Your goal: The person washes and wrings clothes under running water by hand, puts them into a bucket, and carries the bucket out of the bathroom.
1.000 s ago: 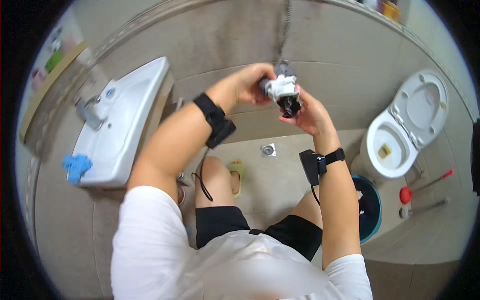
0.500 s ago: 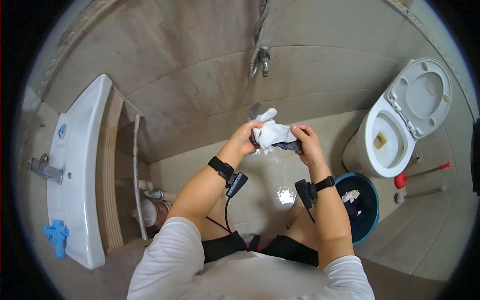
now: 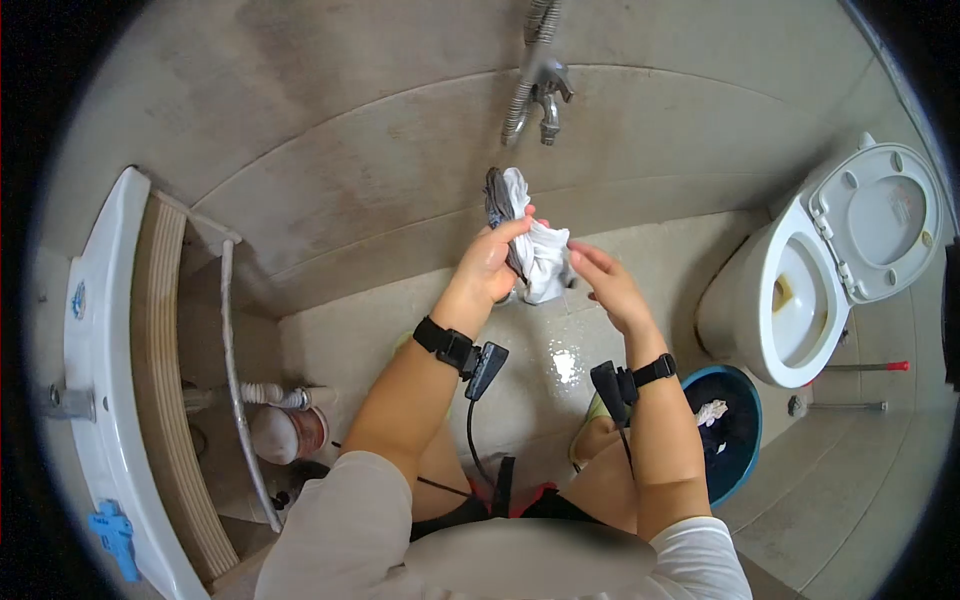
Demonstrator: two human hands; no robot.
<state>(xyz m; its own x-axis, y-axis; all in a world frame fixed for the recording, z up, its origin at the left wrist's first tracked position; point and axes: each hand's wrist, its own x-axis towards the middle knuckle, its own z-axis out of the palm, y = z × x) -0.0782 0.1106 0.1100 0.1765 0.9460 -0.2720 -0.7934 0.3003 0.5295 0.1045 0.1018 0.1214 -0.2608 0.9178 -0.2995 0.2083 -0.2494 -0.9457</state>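
Cloth: a bunched white and gray cloth bundle (image 3: 541, 262), held over the floor (image 3: 400, 340) in front of the wall tap (image 3: 549, 108).
Lie of the cloth: long axis slanting, the narrow gray-and-white end up and toward the tap, the wider white end down and toward the right hand.
Left hand (image 3: 490, 262): closed around the bundle near its middle, thumb laid across the white fabric.
Right hand (image 3: 612, 288): fingers loosely spread, fingertips at the bundle's white edge; whether they touch it cannot be told.
Bucket (image 3: 754, 440): blue-green, round, beside the right forearm and partly hidden by it; dark cloth (image 3: 735, 405) inside, with a crumpled whitish piece (image 3: 711, 412) on top.
Toilet (image 3: 800, 300): seat and lid raised, a yellowish-brown patch in the bowl.
Sink (image 3: 105, 400): white, at the left edge of the view, a blue item (image 3: 114, 538) on its rim.
Under the sink: a round container (image 3: 288, 435), reddish-brown and whitish, beside a drain pipe (image 3: 262, 395); contents unclear.
Around: a hose (image 3: 517, 112) hangs beside the tap, above the bundle; a red-tipped rod (image 3: 868, 367) is near the toilet.
Floor: wet and shining below the hands.
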